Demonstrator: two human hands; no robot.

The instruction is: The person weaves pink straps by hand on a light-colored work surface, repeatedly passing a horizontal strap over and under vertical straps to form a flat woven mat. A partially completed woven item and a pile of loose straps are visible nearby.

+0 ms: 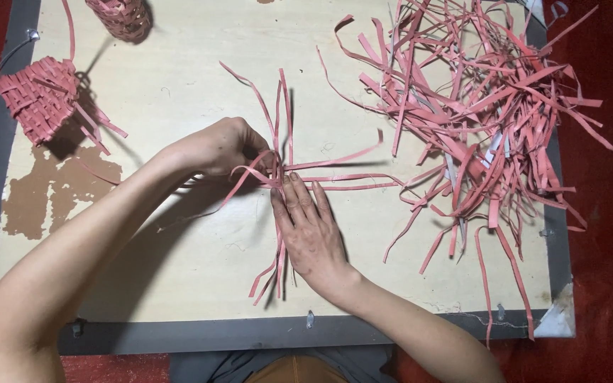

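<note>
Several pink paper strips (283, 113) cross each other in a star at the middle of a pale wooden board (193, 64). My left hand (218, 145) pinches strips at the crossing from the left. My right hand (311, 230) lies flat with its fingers pressing the crossing from below, over the strips that run toward me. Loose strip ends fan out up, right and down.
A large heap of loose pink strips (477, 106) covers the board's right side. A partly woven pink basket (40, 99) lies at the left, another woven piece (122, 15) at the top edge. Red cloth (604, 248) surrounds the board.
</note>
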